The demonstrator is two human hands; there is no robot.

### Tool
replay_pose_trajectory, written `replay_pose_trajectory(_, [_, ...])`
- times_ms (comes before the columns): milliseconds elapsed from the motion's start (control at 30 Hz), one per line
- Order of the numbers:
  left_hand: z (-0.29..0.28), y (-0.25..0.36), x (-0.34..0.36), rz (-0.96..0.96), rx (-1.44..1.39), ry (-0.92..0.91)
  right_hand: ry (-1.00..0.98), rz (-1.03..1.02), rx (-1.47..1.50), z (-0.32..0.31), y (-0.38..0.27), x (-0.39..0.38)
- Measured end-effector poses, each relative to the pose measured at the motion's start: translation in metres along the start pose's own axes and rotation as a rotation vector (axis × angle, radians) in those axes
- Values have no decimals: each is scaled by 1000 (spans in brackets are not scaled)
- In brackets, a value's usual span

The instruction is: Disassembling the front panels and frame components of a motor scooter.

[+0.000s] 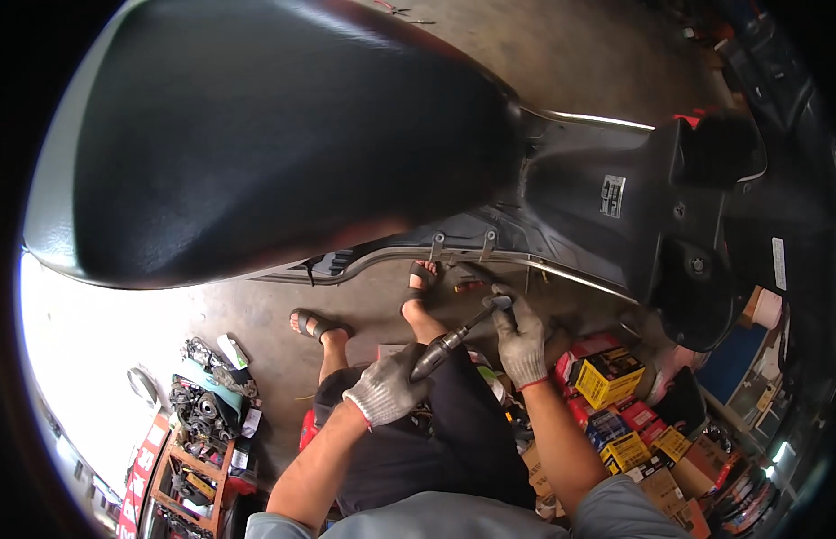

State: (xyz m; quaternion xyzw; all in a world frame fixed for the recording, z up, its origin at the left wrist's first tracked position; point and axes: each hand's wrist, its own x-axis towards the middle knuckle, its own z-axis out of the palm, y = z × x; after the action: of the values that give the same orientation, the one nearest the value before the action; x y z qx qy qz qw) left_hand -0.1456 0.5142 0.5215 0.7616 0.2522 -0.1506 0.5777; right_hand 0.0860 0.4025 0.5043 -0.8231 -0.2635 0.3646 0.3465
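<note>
My left hand (388, 388), in a grey work glove, is closed around the thick dark grip of a long hand-held tool (451, 340) with a slim metal neck. The tool slants up to the right over my lap. At its far end my gloved right hand (522, 341) has its fingers bent around a small, rounded metallic piece (499, 303). Whether that piece belongs to the tool cannot be made out. Just beyond both hands stands a scooter, with its large black seat (283, 144) at the left and its dark floorboard (579, 180) at the right.
Yellow and red boxes (610, 375) are piled beside my right arm. To the left, a wooden crate (191, 476) stands near greasy engine parts (207, 400). Something red and dark (469, 286) lies on the floor under the scooter's edge. Pliers (393, 8) lie beyond the seat.
</note>
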Motion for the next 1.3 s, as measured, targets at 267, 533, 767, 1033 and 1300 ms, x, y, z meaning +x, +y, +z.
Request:
replay_pose_trajectory(267, [-16, 52, 60, -413, -936, -264, 73, -111, -299, -51, -3, 22])
replay_pose_trajectory(533, [-9, 58, 116, -220, -874, -182, 183, 255, 511, -93, 4, 58])
replay_pose_trajectory(767, [-37, 78, 162, -129, -915, -9, 481, 290, 962, -113, -29, 87])
replay_pose_trajectory(1033, [-87, 121, 202, -31, -852, 21, 266, 79, 1353, -141, -63, 114])
replay_pose_trajectory(1300, [-119, 149, 226, -61, -822, -45, 366, 106, 1583, -151, -89, 135])
